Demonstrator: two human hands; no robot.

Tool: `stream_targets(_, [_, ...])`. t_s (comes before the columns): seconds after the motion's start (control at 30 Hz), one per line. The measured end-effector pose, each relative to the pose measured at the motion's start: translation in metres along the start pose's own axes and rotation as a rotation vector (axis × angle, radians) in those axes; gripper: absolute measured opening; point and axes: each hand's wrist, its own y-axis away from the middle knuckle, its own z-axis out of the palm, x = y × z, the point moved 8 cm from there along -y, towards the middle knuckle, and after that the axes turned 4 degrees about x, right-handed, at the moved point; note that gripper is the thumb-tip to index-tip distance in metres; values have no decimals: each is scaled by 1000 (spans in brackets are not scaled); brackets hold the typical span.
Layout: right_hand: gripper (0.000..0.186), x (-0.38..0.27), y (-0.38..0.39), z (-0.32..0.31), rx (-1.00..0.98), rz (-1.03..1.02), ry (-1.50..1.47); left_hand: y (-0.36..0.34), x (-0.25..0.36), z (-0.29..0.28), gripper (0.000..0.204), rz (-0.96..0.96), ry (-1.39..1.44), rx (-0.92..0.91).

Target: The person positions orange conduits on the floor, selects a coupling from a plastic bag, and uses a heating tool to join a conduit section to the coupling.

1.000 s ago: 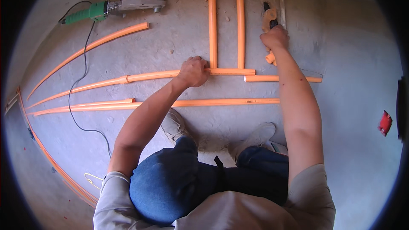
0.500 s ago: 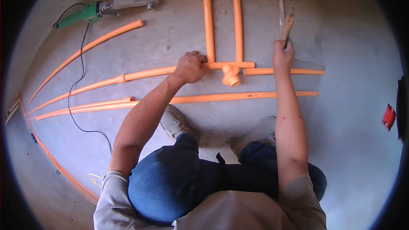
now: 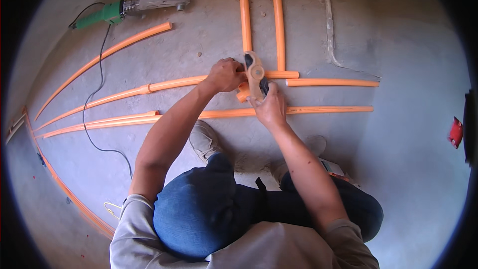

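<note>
"What dominates the scene?"

"A bare concrete floor [image 3: 214, 30], crossed by a middle orange pipe [image 3: 179, 83] from near its left edge. A green-handled tool [image 3: 112, 14] rests toward the far left corner; a short orange pipe [image 3: 332, 83] lies near the right edge."

"And the worker's hands?"

"The left hand [image 3: 225, 74] has fingers curled over the middle orange pipe. Fingers of the right hand [image 3: 272, 105] clasp a tan cutter [image 3: 255, 72] set across it, beside an orange fitting [image 3: 242, 92] partly covered."

"How far along?"

"A collar [image 3: 145, 89] is already on the pipe, farther left. No cut shows at the cutter, though its bite is hidden; the short piece appears unjoined."
</note>
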Motion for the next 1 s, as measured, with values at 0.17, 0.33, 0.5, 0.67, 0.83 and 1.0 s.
stream_targets(0.17, [53,13,0,12,57,97,-81,4,-5,-1,28,34,35,92])
stream_targets(0.33, [54,4,-11,11,87,46,-80,3,-6,-1,29,25,39,91])
stream_targets(0.5, [46,0,-14,23,-46,82,-149,0,-4,0,30,21,31,81])
stream_targets(0.67, [29,12,-51,-51,-81,89,-490,5,-6,-3,30,35,36,100])
stream_targets(0.83, [24,53,-120,-140,270,274,-532,6,-9,-3,29,34,31,93])
stream_targets(1.0, [30,127,-151,-152,467,258,-410,1,-3,1,28,47,45,97])
